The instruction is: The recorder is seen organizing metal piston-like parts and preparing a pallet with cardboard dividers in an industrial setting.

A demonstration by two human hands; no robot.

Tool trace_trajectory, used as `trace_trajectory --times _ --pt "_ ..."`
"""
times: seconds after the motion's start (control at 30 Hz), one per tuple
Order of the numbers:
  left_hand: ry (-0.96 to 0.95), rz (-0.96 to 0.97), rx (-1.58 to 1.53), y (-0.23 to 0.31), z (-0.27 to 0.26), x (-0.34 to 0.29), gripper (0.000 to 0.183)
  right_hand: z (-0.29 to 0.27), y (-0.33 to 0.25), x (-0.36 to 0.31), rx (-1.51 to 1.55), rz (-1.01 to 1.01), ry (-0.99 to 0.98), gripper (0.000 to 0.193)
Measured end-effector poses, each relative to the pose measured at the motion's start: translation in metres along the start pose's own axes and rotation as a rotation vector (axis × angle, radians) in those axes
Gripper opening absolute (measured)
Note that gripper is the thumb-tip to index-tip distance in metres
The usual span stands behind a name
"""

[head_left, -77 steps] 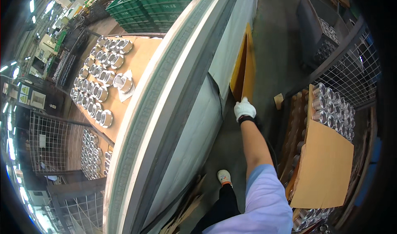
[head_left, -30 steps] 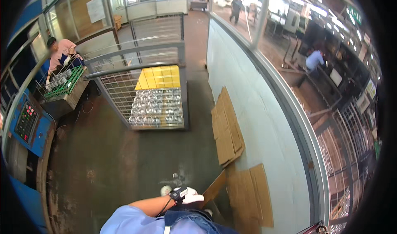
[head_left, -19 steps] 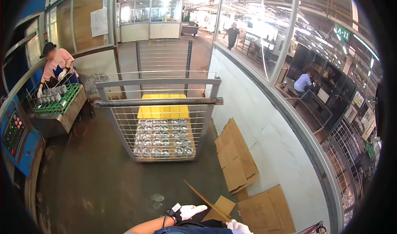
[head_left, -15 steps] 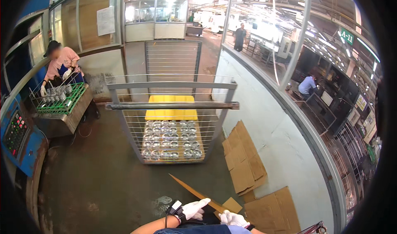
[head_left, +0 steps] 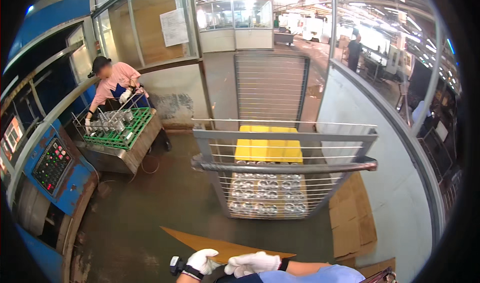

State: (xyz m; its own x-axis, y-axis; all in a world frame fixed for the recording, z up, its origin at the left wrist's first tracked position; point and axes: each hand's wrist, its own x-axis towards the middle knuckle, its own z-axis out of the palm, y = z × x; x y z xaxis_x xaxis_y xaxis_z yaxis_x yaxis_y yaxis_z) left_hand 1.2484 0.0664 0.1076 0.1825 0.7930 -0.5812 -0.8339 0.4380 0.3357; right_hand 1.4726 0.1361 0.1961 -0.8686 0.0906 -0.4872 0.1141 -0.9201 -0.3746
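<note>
The wire cage trolley (head_left: 280,175) stands ahead of me on the dark floor (head_left: 150,218), layers of shiny metal parts (head_left: 267,195) inside it with a yellow sheet (head_left: 270,148) lying further back; flat cardboard pieces (head_left: 352,218) rest against the wall to my right. I am carrying a flat cardboard sheet (head_left: 220,245) toward that cage, I judge, with the sheet held low in front of my chest. My left hand (head_left: 200,261), gloved white, is closed on the sheet's near edge; my right hand (head_left: 252,263) curls over it just beside, though the rim cuts off how firmly it grips. Next I would need to lift the sheet clear of the cage's top rail and level it. Half a second ago the sheet tilted up steeply and the cage sat further off; now it lies flatter and the cage is closer. To my left a person in pink works at a green crate (head_left: 122,130)
</note>
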Motion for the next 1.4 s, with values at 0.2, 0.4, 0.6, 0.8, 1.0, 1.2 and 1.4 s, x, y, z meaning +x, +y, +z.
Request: trace_trajectory --times 0.2,0.4,0.6,0.8,1.0,1.2,1.4 --pt "0.201 0.164 -0.008 0.135 -0.007 -0.041 0.026 -0.056 -0.102 0.102 -1.197 -0.086 0.505 0.053" --pt "0.078 0.199 0.074 0.263 -0.021 -0.048 0.023 -0.132 -0.104 0.228 -1.347 0.458 0.681 0.089" --pt "0.066 0.087 0.323 0.384 -0.028 -0.022 0.02 -0.091 -0.088 0.276 -0.878 0.447 0.924 0.072" --pt "-0.033 -0.063 0.511 0.498 -0.002 0.034 0.018 -0.093 -0.065 0.328 -0.076 -0.097 1.142 0.046" --pt "-0.1 -0.116 0.7 0.583 0.044 0.115 0.016 -0.11 -0.079 0.395 0.179 -0.353 1.261 0.04" --pt "-0.247 -0.098 0.727 0.672 0.081 0.205 0.037 -0.096 -0.176 0.438 0.611 -0.618 1.151 0.04" --pt "-0.35 -0.04 0.802 0.721 0.13 0.295 0.049 -0.102 -0.248 0.46 0.903 -0.845 1.138 0.036"
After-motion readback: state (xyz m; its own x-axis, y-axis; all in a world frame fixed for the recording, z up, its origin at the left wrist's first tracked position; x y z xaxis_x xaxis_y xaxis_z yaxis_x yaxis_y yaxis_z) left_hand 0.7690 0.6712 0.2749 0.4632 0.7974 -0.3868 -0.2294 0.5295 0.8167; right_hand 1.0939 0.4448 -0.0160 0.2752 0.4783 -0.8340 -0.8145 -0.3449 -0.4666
